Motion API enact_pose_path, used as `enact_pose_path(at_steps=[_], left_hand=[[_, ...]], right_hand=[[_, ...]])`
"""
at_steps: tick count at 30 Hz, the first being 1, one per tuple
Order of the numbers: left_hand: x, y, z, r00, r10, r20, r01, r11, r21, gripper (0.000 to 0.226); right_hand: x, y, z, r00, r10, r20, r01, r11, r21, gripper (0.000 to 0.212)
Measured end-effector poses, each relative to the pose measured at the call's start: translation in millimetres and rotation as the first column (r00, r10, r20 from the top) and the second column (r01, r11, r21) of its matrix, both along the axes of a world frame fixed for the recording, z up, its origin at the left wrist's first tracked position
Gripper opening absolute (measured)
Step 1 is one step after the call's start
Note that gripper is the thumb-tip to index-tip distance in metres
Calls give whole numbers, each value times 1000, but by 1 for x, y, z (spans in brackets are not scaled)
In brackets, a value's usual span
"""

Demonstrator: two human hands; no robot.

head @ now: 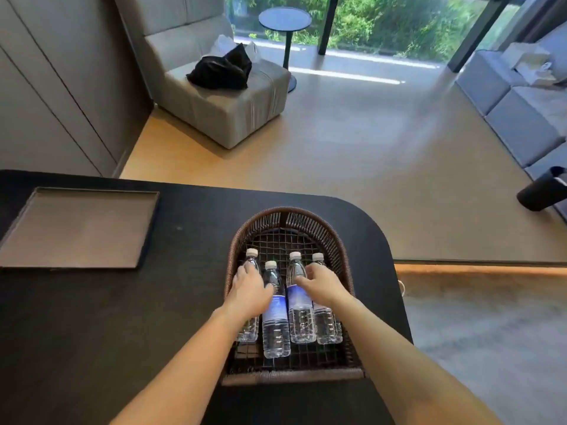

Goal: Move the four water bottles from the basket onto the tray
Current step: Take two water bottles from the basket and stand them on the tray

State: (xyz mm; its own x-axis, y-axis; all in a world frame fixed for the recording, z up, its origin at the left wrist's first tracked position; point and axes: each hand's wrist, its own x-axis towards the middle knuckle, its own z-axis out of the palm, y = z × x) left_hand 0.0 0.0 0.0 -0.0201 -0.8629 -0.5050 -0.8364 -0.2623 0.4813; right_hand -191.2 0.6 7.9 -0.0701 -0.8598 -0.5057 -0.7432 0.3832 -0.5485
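Note:
Several clear water bottles with white caps and blue labels lie side by side in a brown wicker basket [339, 240] on the black table, caps pointing away from me. My left hand [248, 289] is laid over the leftmost bottle [249, 330], fingers curled round its shoulder and thumb across the second bottle [276, 329]. My right hand [322, 283] covers the rightmost bottle [328, 328], with its thumb touching the third bottle [301, 317]. All the bottles rest on the basket's floor. A flat brown rectangular tray [76, 228] lies at the table's far left with nothing on it.
The black table [92, 332] has a rounded right corner close to the basket. Beyond it are a wooden floor, a grey armchair [227, 96] with a black bag, a round side table [285, 19] and a grey sofa [521, 118] at right.

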Motion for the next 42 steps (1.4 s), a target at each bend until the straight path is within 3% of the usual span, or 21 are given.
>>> enact_pose_path(at_steps=[5,16,22,29,33,37,42], left_hand=[[-9,-32,-11,999,32,30,-34,997,69,89],[-9,-69,-34,995,86,58,-91,992,85,58],[-12,-68,-38,994,89,55,-94,990,102,59],[-7,-51,-19,1000,0,22,-1,999,40,60],[2,-26,-2,989,-51,-140,54,998,18,47],[19,-2,13,952,-124,-280,112,992,-56,50],[38,20,26,942,-133,-310,119,991,-64,61]], right_hand=[[8,-29,-10,996,23,-89,-18,998,58,28],[8,-63,-30,982,80,-170,-44,977,209,32],[9,-61,-19,976,123,-182,-72,962,263,44],[-2,-24,2,999,32,20,-34,995,97,57],[-6,5,9,984,21,175,-29,999,44,47],[-5,31,15,972,-29,234,27,1000,12,52],[-10,58,25,971,-33,237,37,999,-14,55]])
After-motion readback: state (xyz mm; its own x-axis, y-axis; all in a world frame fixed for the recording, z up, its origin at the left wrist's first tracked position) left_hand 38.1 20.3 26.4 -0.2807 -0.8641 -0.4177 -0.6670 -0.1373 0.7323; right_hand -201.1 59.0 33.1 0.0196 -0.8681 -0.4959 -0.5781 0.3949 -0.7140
